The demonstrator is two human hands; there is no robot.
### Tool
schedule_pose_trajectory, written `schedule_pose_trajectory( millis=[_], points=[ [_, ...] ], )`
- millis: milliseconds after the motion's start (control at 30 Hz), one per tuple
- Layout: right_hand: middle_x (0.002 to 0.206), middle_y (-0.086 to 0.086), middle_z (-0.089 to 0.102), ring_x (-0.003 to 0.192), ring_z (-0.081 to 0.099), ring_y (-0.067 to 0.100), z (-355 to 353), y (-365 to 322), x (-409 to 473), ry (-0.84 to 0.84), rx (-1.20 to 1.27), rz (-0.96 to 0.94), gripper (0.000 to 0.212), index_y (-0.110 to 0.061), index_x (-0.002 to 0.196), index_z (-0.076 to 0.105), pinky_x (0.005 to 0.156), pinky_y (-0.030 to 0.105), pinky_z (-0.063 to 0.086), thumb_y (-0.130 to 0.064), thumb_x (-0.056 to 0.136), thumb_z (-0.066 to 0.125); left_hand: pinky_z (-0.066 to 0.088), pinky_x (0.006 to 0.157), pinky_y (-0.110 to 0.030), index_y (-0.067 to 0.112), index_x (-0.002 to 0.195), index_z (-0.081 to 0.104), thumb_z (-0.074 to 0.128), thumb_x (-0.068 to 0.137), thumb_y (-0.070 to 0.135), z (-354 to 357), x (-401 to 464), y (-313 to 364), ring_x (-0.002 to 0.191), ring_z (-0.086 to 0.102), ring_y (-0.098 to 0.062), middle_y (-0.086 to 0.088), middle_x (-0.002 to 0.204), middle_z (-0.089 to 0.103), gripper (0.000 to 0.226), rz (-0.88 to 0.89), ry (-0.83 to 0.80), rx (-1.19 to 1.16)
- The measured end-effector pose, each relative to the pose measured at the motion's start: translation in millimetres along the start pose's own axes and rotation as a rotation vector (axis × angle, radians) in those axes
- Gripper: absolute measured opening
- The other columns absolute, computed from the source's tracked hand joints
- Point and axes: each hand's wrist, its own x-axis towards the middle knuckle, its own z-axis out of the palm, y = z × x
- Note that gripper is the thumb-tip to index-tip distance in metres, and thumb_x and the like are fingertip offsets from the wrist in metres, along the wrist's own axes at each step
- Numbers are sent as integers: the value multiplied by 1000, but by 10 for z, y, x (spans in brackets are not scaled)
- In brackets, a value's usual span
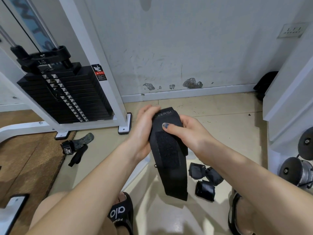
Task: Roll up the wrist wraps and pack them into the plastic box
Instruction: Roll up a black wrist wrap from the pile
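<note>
A black weight stack [67, 95] stands left of the wrist wrap [169, 150]. The left hand [144, 131] and right hand [188, 131] curl round the wrap's top; its tail hangs above three rolled wraps [205, 179]. Loose straps [76, 148] lie lower left.

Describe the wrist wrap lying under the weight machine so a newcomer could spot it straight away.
Start at the black weight stack in the white machine frame on the left. On the tan floor just below its foot lies an unrolled wrist wrap, beside the brown mat. Unlike the plain black rolled wraps on the floor to the right, it has a white-lettered label and a camouflage-patterned flap.
</note>
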Motion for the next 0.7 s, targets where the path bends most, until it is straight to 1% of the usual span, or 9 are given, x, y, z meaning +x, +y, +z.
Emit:
schedule_pose_trajectory(
  millis=[100,167,233,367,433,533,567,633,700],
  points=[
    [78,-4,75,67,70,5,8,-26,-13,-17,29,8,12,-5,111,66,53,13,49,-11,102,60,61,66,-32,27,136,55,63,100,17,13,10,-91,81,76,-19,-12,107,74,39,90,20,44],
    [100,9,79,88,76,17,8,-8,-31,-67,2,16,19,-4,117,66,70,21,58,-6,98,64,61,63,-32,29,135,57,62,100,13,-5,33,-46,74,76,-18,-8,97,76,39,109,31,17],
    [111,13,77,102,75,24,15,38,-53,-130,-61,24,25,-5,120,66,83,31,61,-2,95,67,63,63,-34,28,135,57,61,101,12,-43,62,42,71,74,-18,-7,90,77,39,100,57,-54],
    [108,1,79,100,76,17,60,122,-73,-154,-105,60,21,-12,118,66,80,29,59,-5,98,65,62,66,-35,27,134,57,61,101,15,-91,62,139,75,71,-18,-4,90,74,35,74,88,-100],
    [108,-3,78,103,74,16,65,137,-68,-142,-150,38,20,-18,117,67,87,33,58,-10,99,65,61,65,-34,25,134,57,63,100,19,-97,49,130,79,69,-19,-6,96,71,35,68,111,-84],
    [108,0,78,103,74,18,67,102,-49,-126,-114,22,20,-17,119,66,88,34,59,-10,100,64,60,73,-38,20,145,51,68,92,32,-93,0,89,95,71,-27,-13,113,68,57,39,64,-89],
    [107,2,78,101,75,19,58,86,-38,-112,-82,17,19,-15,119,66,84,33,60,-10,100,63,61,71,-37,19,146,49,66,93,33,-78,-21,50,93,72,-25,-13,112,69,58,45,37,-82],
    [99,4,77,92,75,18,55,35,-15,-68,1,4,16,-11,116,66,74,30,59,-6,101,60,60,65,-31,23,142,48,59,101,24,-33,-75,-40,80,73,-17,-12,106,69,42,84,-4,-12],
    [93,6,76,88,74,18,53,2,-18,-75,66,14,15,-10,111,67,72,30,60,-3,102,57,61,66,-32,28,136,54,55,104,17,-9,-98,-117,80,73,-17,-14,111,69,34,97,-37,40]
  ],
)
